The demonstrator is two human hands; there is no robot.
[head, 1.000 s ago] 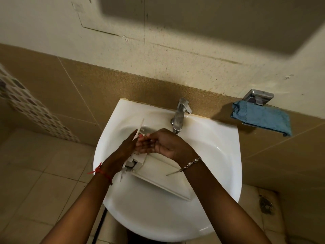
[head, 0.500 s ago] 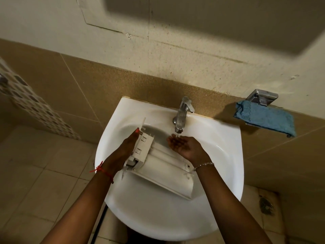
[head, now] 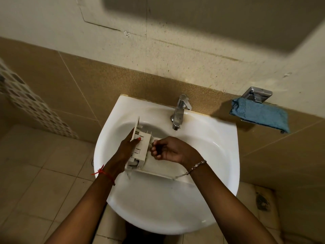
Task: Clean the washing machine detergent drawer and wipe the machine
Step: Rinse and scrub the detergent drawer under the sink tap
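A white plastic detergent drawer (head: 140,148) lies tilted inside the white sink (head: 219,155), its front panel up at the far left. My left hand (head: 126,148) grips the drawer's left end, thumb on top of it. My right hand (head: 167,149) rests on the drawer's middle, palm down, fingers curled against the plastic just right of the raised compartment block. The drawer's long body runs under my right hand and wrist toward the near right. No washing machine is in view.
A chrome tap (head: 180,111) stands at the back of the sink, just beyond my hands. A blue cloth (head: 260,114) hangs on a chrome wall holder (head: 256,95) to the right. Tiled wall behind, tiled floor (head: 35,182) to the left.
My right hand went from the drawer to under the tap with its palm cupped, then came back down onto the drawer's middle. My left hand kept its grip on the left end.
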